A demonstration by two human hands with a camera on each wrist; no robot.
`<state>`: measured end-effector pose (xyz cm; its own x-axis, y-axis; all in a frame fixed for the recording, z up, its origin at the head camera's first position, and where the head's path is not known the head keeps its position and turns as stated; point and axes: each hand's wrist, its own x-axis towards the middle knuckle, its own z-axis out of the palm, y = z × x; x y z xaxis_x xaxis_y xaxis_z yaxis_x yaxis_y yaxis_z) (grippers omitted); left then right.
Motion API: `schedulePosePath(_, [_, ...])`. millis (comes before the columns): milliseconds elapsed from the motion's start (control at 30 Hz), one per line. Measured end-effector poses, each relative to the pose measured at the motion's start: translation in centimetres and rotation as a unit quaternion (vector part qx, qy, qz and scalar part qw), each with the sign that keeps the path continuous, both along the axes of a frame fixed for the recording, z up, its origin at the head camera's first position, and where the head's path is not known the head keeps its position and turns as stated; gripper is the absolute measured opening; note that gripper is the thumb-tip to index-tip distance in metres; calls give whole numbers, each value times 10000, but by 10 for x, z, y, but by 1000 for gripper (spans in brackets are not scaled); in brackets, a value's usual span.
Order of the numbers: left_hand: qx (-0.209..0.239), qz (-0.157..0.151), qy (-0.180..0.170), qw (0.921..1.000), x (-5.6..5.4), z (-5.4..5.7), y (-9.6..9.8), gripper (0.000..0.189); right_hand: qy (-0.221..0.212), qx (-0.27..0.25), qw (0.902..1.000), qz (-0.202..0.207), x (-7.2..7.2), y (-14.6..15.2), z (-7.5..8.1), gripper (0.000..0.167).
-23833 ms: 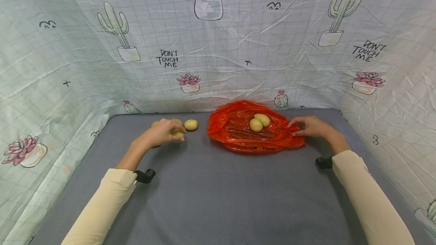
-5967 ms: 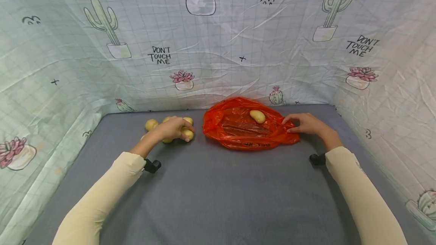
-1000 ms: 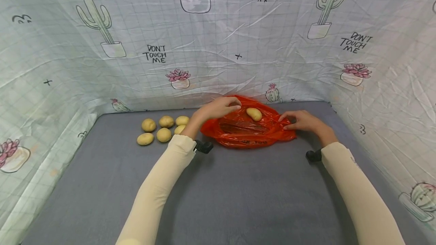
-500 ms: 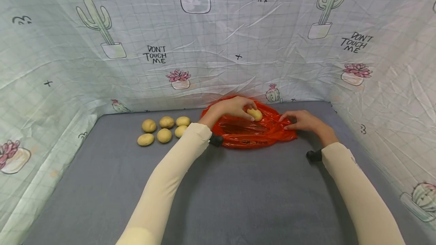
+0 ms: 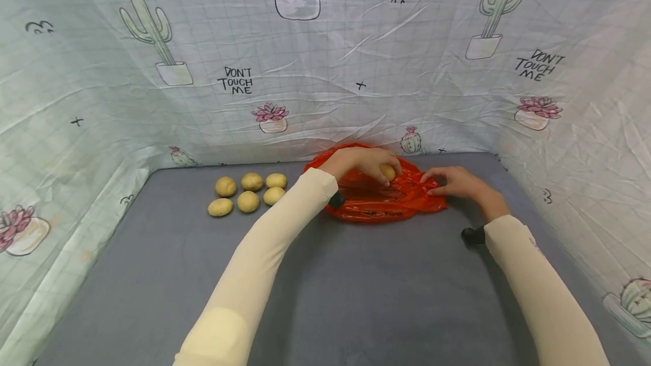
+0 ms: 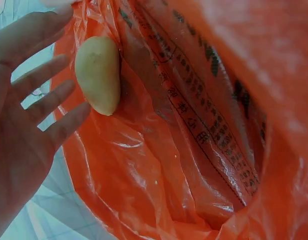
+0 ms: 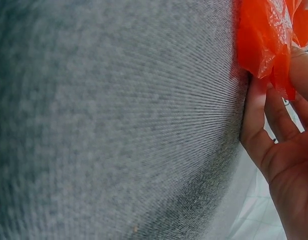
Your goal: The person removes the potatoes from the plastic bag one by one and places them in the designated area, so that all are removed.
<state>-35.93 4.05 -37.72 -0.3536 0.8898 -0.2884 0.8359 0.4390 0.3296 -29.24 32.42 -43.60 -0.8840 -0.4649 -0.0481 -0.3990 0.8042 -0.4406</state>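
A red-orange plastic bag point(image 5: 363, 210) lies with its mouth spread wide at the back of the table. One yellow potato point(image 6: 98, 75) rests inside it on the film. My left hand point(image 5: 370, 162) reaches over the bag to this potato; in the left wrist view its fingers point(image 6: 68, 125) are spread, tips right beside the potato. At the bag's right end, my right hand point(image 5: 460, 183) pinches the gathered edge between thumb and fingers, seen also in the right wrist view. Left of the bag, several potatoes point(image 5: 248, 201) sit in two rows.
Grey cloth covers the table point(image 5: 386, 281). A pale curtain point(image 5: 335, 61) printed with cacti closes in the back and both sides, with its back part right behind the bag. Each wrist wears a black mount point(image 5: 473, 236).
My left hand has moved from the potatoes at left, past the bag's left side, to the potato inside. Earlier the bag held two potatoes, now one. The right hand stays put.
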Motion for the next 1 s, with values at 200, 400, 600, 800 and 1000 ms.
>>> schedulePosePath(200, [-212, 312, -68, 9993, -7, -3, 1, 48, 34, 1, 10000, 39, 0, -1, -2, 32])
schedulePosePath(400, [-327, 713, -381, 9962, -6, 1, 5, 41, 125, 17, 9999, 79, -2, 2, -3, 31])
schedulePosePath(600, [-608, 987, -843, 9897, -7, 1, 13, 40, 164, 49, 9998, 78, -2, 0, -5, 32])
schedulePosePath(800, [-824, 1083, -751, 9879, -7, 0, 18, 36, 95, 44, 9999, 52, -2, 0, -5, 32])
schedulePosePath(1000, [-730, 1050, -717, 9892, -5, -3, 22, 32, 30, -26, 10000, 21, -3, 2, -3, 32])
